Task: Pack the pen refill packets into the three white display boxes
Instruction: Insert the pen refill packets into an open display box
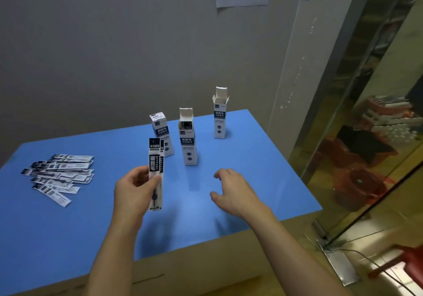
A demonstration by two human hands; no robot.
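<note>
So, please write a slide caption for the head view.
Left hand holds refill packets upright near three white boxes; right hand hovers open.

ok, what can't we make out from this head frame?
- How many packets the left hand holds: the front one hides those behind.
- Contents of the far open box: its walls hide the inside.
- Left box: its lower part sits behind the held packets.
- Count in the packet pile: overlapping, blurred.
</note>
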